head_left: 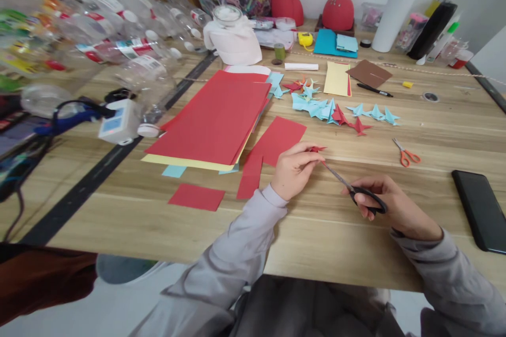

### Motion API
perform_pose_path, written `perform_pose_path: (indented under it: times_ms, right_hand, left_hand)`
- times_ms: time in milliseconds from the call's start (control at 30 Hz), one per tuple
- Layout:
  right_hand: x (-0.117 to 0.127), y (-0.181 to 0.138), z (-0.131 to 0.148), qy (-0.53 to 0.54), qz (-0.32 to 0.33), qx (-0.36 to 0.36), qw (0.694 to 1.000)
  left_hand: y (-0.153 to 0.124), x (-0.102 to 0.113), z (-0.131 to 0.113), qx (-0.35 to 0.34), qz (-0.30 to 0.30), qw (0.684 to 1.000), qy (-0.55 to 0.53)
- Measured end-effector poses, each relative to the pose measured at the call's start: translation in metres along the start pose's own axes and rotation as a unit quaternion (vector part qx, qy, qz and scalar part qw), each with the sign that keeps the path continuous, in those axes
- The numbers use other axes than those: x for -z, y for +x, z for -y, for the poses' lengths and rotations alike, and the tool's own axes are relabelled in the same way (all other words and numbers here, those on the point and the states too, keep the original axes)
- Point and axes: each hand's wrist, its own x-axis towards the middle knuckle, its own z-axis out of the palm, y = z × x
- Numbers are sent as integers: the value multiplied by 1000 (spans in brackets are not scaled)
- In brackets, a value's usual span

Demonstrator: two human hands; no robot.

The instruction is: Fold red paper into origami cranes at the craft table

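Observation:
My left hand (294, 169) pinches a small folded red paper piece (319, 148) between thumb and fingers, above the table. In my right hand (395, 208) are black-handled scissors (340, 178), their blades pointing left and up to the paper at my left fingertips. Whether the tips touch or cut the paper I cannot tell. Beside my left hand lie a red sheet (280, 139), a red strip (250, 176) and a red rectangle (196, 197). A stack of red sheets (217, 121) is further left. Beyond my hands sit folded blue paper cranes (316, 107) and red ones (359, 126).
Small orange-handled scissors (406, 154) and a black phone (478, 210) lie to the right. Plastic bottles (118, 47) crowd the left side. At the back stand a paper towel roll (394, 18), a yellow tape measure (305, 39) and a brown paper square (369, 73).

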Motion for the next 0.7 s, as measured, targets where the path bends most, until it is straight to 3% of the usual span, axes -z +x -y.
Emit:
perform_pose_path:
  times_ms: [133, 233, 267, 333, 400, 467, 600, 700]
  right_hand:
    - [-1, 2, 0, -10, -21, 22, 999]
    - [1, 9, -5, -104, -128, 77, 983]
    - [2, 12, -8, -178, -196, 90, 960]
    - [4, 16, -12, -364, -317, 85, 872]
    - [6, 17, -14, -500, -368, 72, 780]
    - [8, 16, -14, -580, -382, 63, 717]
    - [14, 14, -15, -662, -388, 53, 639]
    - [20, 16, -17, -684, -386, 64, 615]
  left_hand:
    - [1, -3, 0, 69, -56, 993, -75]
    - [1, -6, -3, 152, -70, 971, -172]
    - [2, -7, -5, 181, -73, 960, -199]
    - [2, -9, -9, 234, -80, 938, -244]
    - [3, -11, -13, 275, -85, 916, -279]
    - [3, -13, -16, 301, -81, 901, -302]
    - [2, -15, -18, 327, -58, 887, -321]
    - [1, -17, -17, 335, -46, 883, -325]
